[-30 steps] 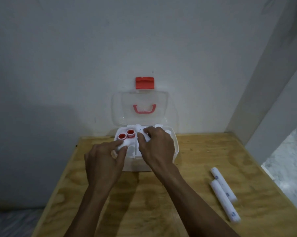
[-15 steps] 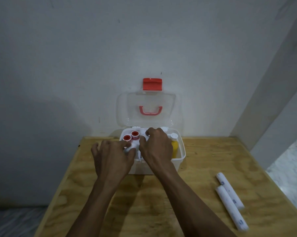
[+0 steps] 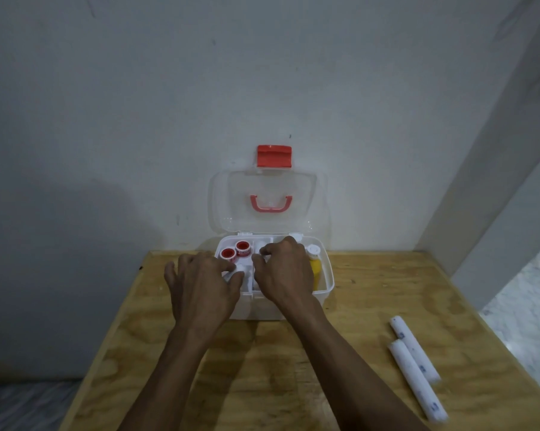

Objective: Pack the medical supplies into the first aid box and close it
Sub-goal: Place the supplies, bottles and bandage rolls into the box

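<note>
The white first aid box point(image 3: 324, 289) stands at the table's far edge, its clear lid point(image 3: 312, 194) with a red handle and red latch point(image 3: 274, 156) tilted back against the wall. Inside are two red-cored tape rolls point(image 3: 236, 250) at the left and a yellow bottle point(image 3: 314, 269) at the right. My left hand point(image 3: 200, 287) lies over the box's front left, thumb and forefinger pinching a small white item point(image 3: 233, 273). My right hand point(image 3: 285, 272) covers the middle, fingertips curled on white contents point(image 3: 259, 246); what it grips is hidden. Two white bandage rolls point(image 3: 414, 365) lie on the table.
The plywood table point(image 3: 371, 290) ends at the wall behind the box. A grey wall corner point(image 3: 495, 213) closes the right side, and the table's right edge drops to a pale floor. The bandage rolls lie near that right edge.
My left hand has slid forward over the box's front left and spread its fingers, still pinching the white item. My right hand has stayed over the middle of the box.
</note>
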`<state>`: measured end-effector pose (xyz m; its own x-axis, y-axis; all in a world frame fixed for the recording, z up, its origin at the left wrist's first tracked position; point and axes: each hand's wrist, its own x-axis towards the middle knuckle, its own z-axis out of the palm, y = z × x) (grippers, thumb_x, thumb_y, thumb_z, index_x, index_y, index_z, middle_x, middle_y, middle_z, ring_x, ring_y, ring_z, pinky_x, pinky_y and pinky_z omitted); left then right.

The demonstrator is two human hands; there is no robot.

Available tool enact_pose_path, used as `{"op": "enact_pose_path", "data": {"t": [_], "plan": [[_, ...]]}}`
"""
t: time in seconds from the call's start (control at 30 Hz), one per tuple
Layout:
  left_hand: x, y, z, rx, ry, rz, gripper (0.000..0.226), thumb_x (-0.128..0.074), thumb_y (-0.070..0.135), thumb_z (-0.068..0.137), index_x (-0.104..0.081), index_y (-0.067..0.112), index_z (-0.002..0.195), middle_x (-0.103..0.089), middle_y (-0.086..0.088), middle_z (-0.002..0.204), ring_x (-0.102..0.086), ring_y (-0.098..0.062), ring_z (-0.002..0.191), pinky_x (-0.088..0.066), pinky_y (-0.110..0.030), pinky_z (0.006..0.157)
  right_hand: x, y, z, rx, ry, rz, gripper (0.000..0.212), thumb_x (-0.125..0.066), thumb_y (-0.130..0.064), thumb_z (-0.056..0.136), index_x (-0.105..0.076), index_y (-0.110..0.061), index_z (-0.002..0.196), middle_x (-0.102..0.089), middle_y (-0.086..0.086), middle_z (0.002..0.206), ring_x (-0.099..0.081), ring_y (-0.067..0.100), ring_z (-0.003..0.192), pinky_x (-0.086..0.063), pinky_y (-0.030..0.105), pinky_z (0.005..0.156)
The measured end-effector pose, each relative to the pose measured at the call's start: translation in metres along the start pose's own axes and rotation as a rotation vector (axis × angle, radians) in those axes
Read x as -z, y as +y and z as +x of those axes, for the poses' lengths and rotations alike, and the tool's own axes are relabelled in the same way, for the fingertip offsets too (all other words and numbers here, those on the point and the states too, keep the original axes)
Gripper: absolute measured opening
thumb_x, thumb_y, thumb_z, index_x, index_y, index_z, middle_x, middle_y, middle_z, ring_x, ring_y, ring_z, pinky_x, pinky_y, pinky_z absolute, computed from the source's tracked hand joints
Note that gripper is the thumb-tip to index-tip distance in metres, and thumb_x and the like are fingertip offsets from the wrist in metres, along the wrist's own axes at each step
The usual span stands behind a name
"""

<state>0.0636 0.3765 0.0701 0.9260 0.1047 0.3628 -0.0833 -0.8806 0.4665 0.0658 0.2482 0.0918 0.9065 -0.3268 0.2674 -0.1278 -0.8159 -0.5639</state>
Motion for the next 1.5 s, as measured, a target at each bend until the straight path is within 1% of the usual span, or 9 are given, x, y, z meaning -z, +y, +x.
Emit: {"op": "enact_pose_path", "data": {"t": [0.13,0.53,0.63,0.8,0.93,1.07,1.27,1.33,1.5], "plan": [[-0.002,-0.001,-0.001,0.011,0.009,-0.024,0.033,-0.072,0.046,0.079,-0.076,0.021,0.100,-0.073,-0.003,0.105,-0.061,-0.022,0.101,-0.037,-0.048,0.102,-0.001,0.002,0.001,-0.010,0.002,0.028,0.030,-0.067,-0.039,0.089,-0.073,-0.020,0.112,-0.066,0.002,0.123,-0.064,0.018,0.103,-0.055,0.035,0.090],[0.010,0.006,-0.013,-0.020,0.004,-0.128,0.039,-0.072,0.046,0.077,-0.075,0.018,0.104,-0.074,-0.007,0.104,-0.065,-0.025,0.096,-0.049,-0.052,0.092,0.025,0.010,-0.005,0.073,0.032,0.155,0.033,-0.065,-0.038,0.090,-0.070,-0.020,0.117,-0.065,0.002,0.125,-0.063,0.017,0.107,-0.052,0.031,0.088],[0.024,0.019,-0.030,-0.078,0.087,-0.157,0.033,-0.076,0.037,0.078,-0.075,0.017,0.104,-0.073,-0.008,0.106,-0.062,-0.026,0.098,-0.047,-0.042,0.089,0.049,0.027,-0.019,0.119,0.093,0.198,0.029,-0.065,-0.037,0.089,-0.072,-0.020,0.112,-0.069,0.000,0.112,-0.063,0.013,0.096,-0.055,0.030,0.081],[0.033,0.054,-0.068,-0.155,0.173,-0.321,0.028,-0.078,0.026,0.077,-0.074,0.018,0.104,-0.072,-0.003,0.104,-0.060,-0.022,0.096,-0.050,-0.035,0.082,0.096,0.086,-0.046,0.057,0.212,0.248,0.014,-0.070,-0.033,0.085,-0.075,-0.026,0.096,-0.069,-0.011,0.084,-0.056,0.002,0.067,-0.044,0.018,0.068],[0.010,0.094,-0.098,-0.200,0.014,-0.442,0.027,-0.078,0.029,0.077,-0.074,0.021,0.102,-0.072,0.006,0.093,-0.062,-0.013,0.088,-0.054,-0.032,0.077,0.120,0.147,-0.058,-0.073,0.220,0.213,0.016,-0.071,-0.033,0.084,-0.076,-0.025,0.097,-0.070,-0.013,0.081,-0.059,0.001,0.067,-0.050,0.024,0.072],[-0.027,0.130,-0.120,-0.213,-0.225,-0.464,0.032,-0.075,0.044,0.076,-0.072,0.030,0.105,-0.068,0.014,0.085,-0.061,-0.007,0.085,-0.054,-0.035,0.075,0.129,0.199,-0.058,-0.183,0.095,0.148,0.023,-0.073,-0.033,0.082,-0.076,-0.020,0.101,-0.072,-0.008,0.082,-0.064,0.008,0.074,-0.051,0.026,0.077],[-0.070,0.169,-0.139,-0.204,-0.497,-0.384,0.054,-0.062,0.059,0.073,-0.063,0.033,0.121,-0.066,0.013,0.096,-0.060,-0.005,0.092,-0.053,-0.035,0.080,0.128,0.236,-0.049,-0.230,-0.046,0.141,0.033,-0.077,-0.037,0.078,-0.075,-0.018,0.104,-0.073,-0.001,0.092,-0.066,0.009,0.087,-0.053,0.027,0.081],[-0.075,0.178,-0.142,-0.198,-0.552,-0.358,0.054,-0.063,0.061,0.070,-0.062,0.034,0.117,-0.063,0.016,0.092,-0.061,-0.006,0.092,-0.053,-0.036,0.080,0.126,0.242,-0.044,-0.240,-0.111,0.139,0.037,-0.077,-0.042,0.076,-0.074,-0.019,0.105,-0.073,-0.001,0.093,-0.066,0.012,0.090,-0.055,0.030,0.082],[-0.080,0.184,-0.142,-0.194,-0.611,-0.329,0.032,-0.063,0.057,0.068,-0.067,0.041,0.095,-0.066,0.022,0.079,-0.063,0.003,0.079,-0.054,-0.034,0.077,0.121,0.249,-0.035,-0.222,-0.205,0.131,0.040,-0.078,-0.045,0.072,-0.073,-0.019,0.102,-0.071,-0.002,0.087,-0.066,0.012,0.089,-0.056,0.032,0.078]]}}
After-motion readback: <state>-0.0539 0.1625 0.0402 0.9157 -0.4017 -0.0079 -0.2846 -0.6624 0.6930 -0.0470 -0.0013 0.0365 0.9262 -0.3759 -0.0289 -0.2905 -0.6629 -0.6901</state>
